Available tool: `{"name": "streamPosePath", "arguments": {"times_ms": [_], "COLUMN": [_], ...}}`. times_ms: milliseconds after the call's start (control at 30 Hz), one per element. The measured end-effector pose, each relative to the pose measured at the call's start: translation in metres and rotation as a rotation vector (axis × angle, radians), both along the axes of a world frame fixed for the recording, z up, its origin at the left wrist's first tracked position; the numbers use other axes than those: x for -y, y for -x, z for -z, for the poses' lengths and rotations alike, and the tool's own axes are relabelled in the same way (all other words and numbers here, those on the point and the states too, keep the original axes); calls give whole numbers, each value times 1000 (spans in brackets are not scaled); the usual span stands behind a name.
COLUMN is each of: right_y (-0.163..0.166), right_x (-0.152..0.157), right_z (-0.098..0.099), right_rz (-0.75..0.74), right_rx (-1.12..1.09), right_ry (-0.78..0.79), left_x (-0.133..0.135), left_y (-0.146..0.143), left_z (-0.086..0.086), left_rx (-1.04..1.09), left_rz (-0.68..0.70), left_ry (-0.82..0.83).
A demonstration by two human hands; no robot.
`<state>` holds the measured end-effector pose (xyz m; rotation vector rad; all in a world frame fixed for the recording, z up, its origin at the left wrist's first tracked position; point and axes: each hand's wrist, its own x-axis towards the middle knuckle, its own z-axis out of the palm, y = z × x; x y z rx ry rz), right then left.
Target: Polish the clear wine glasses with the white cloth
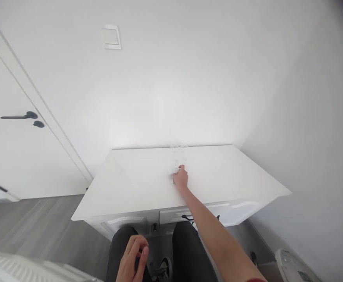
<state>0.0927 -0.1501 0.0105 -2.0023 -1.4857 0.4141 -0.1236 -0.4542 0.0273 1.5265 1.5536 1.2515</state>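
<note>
My right hand (181, 177) reaches to the middle of the white cabinet top (136, 184). Its fingers are closed around something small and pale that I cannot make out. Just beyond the fingers are faint clear shapes, with two see-through rounded rims (184, 145) near the back edge; against the white I cannot tell their kind. My left hand (133, 256) hovers over my lap, fingers loosely curled and thumb apart, holding nothing.
The cabinet front carries dark handles (187, 217). A white door with a dark lever handle (18, 116) is at left, below and left of a wall switch (112, 37). A white ribbed object (27, 268) is at lower left and a rounded white object (291, 264) at lower right.
</note>
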Motion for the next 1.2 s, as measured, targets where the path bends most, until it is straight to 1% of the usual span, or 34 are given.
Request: {"name": "streamPosePath", "arguments": {"times_ms": [67,133,167,200,267,333,400,433,500,567,633,800,867,933,1000,1067,1100,1133,1167,1200], "right_y": [-7,-15,-19,-22,-24,-23,-22,-21,-21,-21,-22,-22,-21,-22,-23,-25,-24,-23,-21,-19], "right_x": [24,44,51,55,60,61,60,60,61,61,61,64,63,61,59,63,70,80,94,112], "right_z": [8,15,17,18,19,19,17,17,17,17,16,15,16,16,14,11,9,8,8,8], "right_rz": [-111,-220,-253,-274,-290,-298,-308,-312,-317,-318,-315,-303,-304,-306,-306,-299,-292,-285,-277,-272], "right_rx": [30,65,81,95,120,142,161,168,179,183,177,130,111,92,79,91,96,84,34,-65], "right_ry": [-41,-77,-89,-98,-110,-118,-121,-121,-120,-117,-116,-137,-155,-175,-200,-228,-255,-291,-335,-373], "left_x": [-20,-51,-70,-92,-140,-185,-221,-235,-257,-271,-281,-293,-291,-282,-262,-231,-212,-190,-168,-145], "left_y": [3,5,7,9,19,34,50,58,73,84,92,102,99,88,67,38,21,4,-12,-27], "left_z": [-7,-13,-15,-17,-20,-24,-29,-32,-37,-40,-41,-46,-50,-54,-55,-54,-53,-51,-50,-48], "left_rx": [73,192,301,457,816,894,949,977,1031,1085,1134,1185,1196,1202,1202,1186,1167,1085,1025,981], "left_rz": [4,-25,-71,-141,-305,-414,-456,-443,-370,-306,-274,-266,-279,-286,-265,-224,-205,-174,-183,-195], "left_ry": [66,96,85,55,-1,-12,13,34,79,118,121,70,43,-5,-70,-129,-146,-155,-152,-131]}}
